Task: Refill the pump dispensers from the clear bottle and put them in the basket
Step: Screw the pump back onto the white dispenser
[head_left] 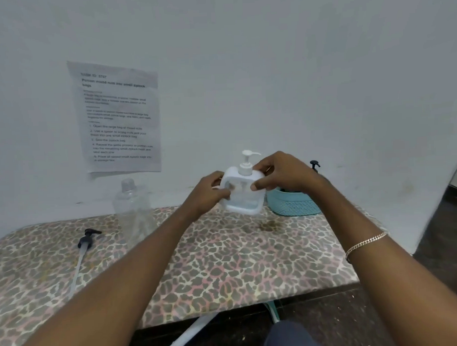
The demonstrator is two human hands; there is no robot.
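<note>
Head view | left hand (210,190) and right hand (282,175) hold white pump dispenser (242,195) upright above desk (225,250) | fingers (260,185) curled round its sides | basket (293,205) just beside at 4 o'clock, right hand nearer

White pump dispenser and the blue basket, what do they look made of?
The white pump dispenser looks like plastic: smooth matte frame, see-through panel. The blue basket has ribbed sides, woven cord or moulded plastic; cannot tell which.
</note>
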